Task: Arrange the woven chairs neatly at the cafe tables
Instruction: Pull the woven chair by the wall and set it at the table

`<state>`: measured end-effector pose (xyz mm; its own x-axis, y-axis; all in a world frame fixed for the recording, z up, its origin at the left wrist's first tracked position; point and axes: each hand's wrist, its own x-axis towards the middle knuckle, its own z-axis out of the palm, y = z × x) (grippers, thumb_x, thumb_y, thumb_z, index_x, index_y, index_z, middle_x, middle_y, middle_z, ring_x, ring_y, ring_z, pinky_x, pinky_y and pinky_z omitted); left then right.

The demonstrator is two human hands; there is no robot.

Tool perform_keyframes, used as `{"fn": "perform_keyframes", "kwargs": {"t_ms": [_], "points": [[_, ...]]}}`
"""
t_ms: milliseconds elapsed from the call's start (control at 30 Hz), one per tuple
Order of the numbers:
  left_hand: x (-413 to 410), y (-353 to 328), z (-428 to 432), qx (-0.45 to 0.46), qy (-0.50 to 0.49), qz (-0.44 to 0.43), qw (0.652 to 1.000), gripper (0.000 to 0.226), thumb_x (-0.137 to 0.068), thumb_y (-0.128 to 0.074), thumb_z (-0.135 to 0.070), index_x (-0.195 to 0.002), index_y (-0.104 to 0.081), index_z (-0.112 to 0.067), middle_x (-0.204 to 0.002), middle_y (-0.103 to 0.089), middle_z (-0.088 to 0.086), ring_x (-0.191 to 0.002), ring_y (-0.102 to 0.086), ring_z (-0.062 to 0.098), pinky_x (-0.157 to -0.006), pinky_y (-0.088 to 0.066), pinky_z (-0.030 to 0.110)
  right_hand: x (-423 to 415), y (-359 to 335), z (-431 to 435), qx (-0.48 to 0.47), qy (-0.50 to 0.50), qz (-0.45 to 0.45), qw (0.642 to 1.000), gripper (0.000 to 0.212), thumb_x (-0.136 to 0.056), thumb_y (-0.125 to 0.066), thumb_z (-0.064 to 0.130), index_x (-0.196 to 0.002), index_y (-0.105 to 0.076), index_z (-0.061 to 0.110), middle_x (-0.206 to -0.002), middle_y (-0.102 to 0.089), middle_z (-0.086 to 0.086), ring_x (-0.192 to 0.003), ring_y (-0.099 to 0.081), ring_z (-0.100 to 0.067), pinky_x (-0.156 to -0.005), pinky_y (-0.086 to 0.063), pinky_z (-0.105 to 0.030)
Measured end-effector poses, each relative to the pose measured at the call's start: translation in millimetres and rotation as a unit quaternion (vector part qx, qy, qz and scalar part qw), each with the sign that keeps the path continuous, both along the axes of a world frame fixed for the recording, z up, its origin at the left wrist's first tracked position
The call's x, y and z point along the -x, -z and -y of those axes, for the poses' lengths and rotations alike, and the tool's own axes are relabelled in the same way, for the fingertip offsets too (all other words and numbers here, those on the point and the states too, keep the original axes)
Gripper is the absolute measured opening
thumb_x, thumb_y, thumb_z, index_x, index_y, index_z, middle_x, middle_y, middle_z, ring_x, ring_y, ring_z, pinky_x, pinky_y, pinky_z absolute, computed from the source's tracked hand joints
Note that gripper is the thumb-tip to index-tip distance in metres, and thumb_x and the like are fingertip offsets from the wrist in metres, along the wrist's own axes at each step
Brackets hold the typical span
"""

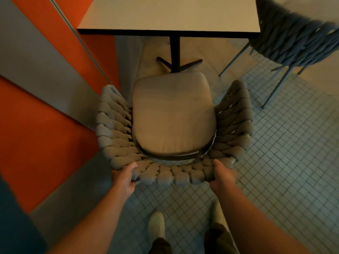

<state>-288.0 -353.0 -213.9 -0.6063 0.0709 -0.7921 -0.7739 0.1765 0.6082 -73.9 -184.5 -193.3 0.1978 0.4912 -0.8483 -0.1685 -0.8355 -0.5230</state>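
- A café-style seating area, to judge by the furniture.
- A square pale tabletop (168, 15) stands on one black pedestal (175, 52) with splayed feet.
- A woven chair (113, 125) with a seat cushion (172, 114) faces it; a second woven chair (297, 39) stands to the right.
- The floor (284, 153) has small square tiles; the wall (36, 116) has orange and grey panels.

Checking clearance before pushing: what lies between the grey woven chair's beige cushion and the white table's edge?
Head view: only the black pedestal base and pale floor.
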Motion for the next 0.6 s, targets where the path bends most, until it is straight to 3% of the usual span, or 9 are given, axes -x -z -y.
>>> {"fn": "perform_keyframes", "kwargs": {"t_ms": [100, 267, 533, 600], "points": [[17.2, -3.5, 6.1, 0.007, 0.015, 0.008, 1.0, 0.057, -0.085, -0.069, 0.007, -0.136, -0.053, -0.014, -0.128, -0.063, 0.016, -0.103, -0.064, 0.032, -0.076, -0.055, 0.051, 11.6, 2.3, 13.8, -0.001, 0.013, 0.002, 1.0, 0.042, -0.089, -0.068, 0.005, -0.13, -0.055, 0.002, -0.125, -0.062, -0.024, -0.107, -0.065, -0.039, -0.093, -0.054, -0.057], [49.0, -10.3, 21.7, 0.007, 0.045, 0.014, 0.999, 0.061, -0.084, -0.069, 0.009, -0.139, -0.049, -0.01, -0.127, -0.061, 0.019, -0.105, -0.062, 0.036, -0.075, -0.054, 0.053, 37.0, 0.1, 41.2, 0.007, 0.035, 0.004, 0.999, 0.048, -0.089, -0.069, 0.008, -0.134, -0.052, 0.005, -0.129, -0.061, -0.023, -0.11, -0.064, -0.04, -0.094, -0.053, -0.058], [93.8, -16.9, 54.6, 0.001, 0.076, 0.017, 0.997, 0.072, -0.084, -0.068, 0.011, -0.144, -0.041, -0.02, -0.125, -0.055, 0.015, -0.108, -0.056, 0.035, -0.083, -0.052, 0.057, 71.3, 1.5, 98.0, 0.021, 0.077, 0.009, 0.997, 0.046, -0.088, -0.071, 0.01, -0.13, -0.055, 0.0, -0.122, -0.063, -0.025, -0.104, -0.066, -0.043, -0.088, -0.054, -0.06], [95.2, -17.0, 61.1, 0.002, 0.079, 0.017, 0.997, 0.073, -0.084, -0.069, 0.011, -0.143, -0.043, -0.023, -0.126, -0.057, 0.014, -0.107, -0.058, 0.034, -0.079, -0.053, 0.055, 72.0, 0.0, 103.2, 0.016, 0.074, 0.015, 0.997, 0.047, -0.088, -0.07, 0.009, -0.13, -0.053, -0.002, -0.122, -0.062, -0.026, -0.105, -0.065, -0.043, -0.089, -0.054, -0.059]]}}
